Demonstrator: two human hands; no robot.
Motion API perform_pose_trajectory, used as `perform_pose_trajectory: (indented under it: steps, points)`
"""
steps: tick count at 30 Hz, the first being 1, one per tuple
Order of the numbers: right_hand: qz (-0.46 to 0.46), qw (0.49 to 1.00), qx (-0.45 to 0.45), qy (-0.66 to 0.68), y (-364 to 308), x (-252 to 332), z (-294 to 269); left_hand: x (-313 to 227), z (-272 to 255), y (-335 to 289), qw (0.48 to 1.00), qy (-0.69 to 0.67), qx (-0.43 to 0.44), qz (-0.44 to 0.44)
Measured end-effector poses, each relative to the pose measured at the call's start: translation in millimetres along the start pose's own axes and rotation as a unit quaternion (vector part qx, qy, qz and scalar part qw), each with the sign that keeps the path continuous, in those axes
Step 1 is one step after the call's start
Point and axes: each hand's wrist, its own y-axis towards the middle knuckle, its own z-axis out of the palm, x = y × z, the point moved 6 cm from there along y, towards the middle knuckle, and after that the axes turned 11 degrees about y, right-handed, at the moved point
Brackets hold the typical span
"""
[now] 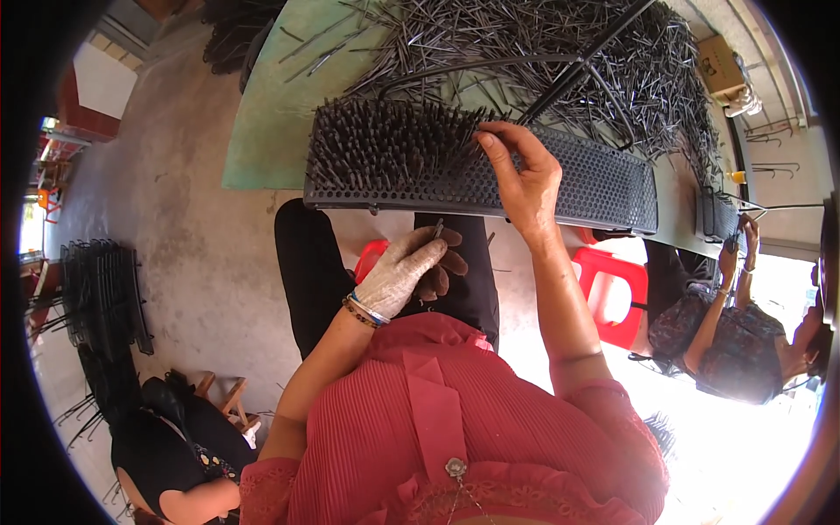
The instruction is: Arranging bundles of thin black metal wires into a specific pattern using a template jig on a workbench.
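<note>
- A green table [271, 144] is spread across the top of the view, and its far part is covered by a pile [525, 35] of loose dark rods.
- At the near edge, a black rack [604, 184] is set lengthwise, drilled with rows of holes; its left half is packed with upright rods [376, 144], its right half is left bare.
- Below the rack, at the right, a red stool [632, 302] is seen on the floor.
- Over the rack's middle, the bare right hand [529, 171] is held, thumb and forefinger nearly together beside the upright rods; whether anything is gripped cannot be told.
- Over the lap, the gloved left hand [411, 267] is curled, a rod [439, 227] pinched at the thumb.
</note>
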Motion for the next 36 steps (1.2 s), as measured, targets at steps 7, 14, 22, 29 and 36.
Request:
perform_pose_trajectory:
  steps: [7,14,22,29,36]
  points:
    - [0.002,1.000,-0.002,0.014,-1.3,-0.4,1.0,2.6,0.9,0.4,1.000,-0.007,0.012,0.002]
    - [-0.045,0.996,0.044,-0.059,-5.1,7.7,0.3,6.2,-0.3,1.0,1.000,-0.003,0.006,-0.006]
    - [-0.059,0.997,0.030,-0.032,-7.3,9.4,1.1,7.0,0.7,2.3,1.000,-0.002,0.010,0.001]
    - [-0.102,0.989,0.088,-0.054,-10.6,14.3,3.1,8.8,1.7,2.4,1.000,-0.003,0.014,-0.002]
    - [-0.124,0.986,0.085,-0.075,-11.7,13.0,4.7,8.6,3.7,1.4,1.000,-0.005,0.016,-0.005]
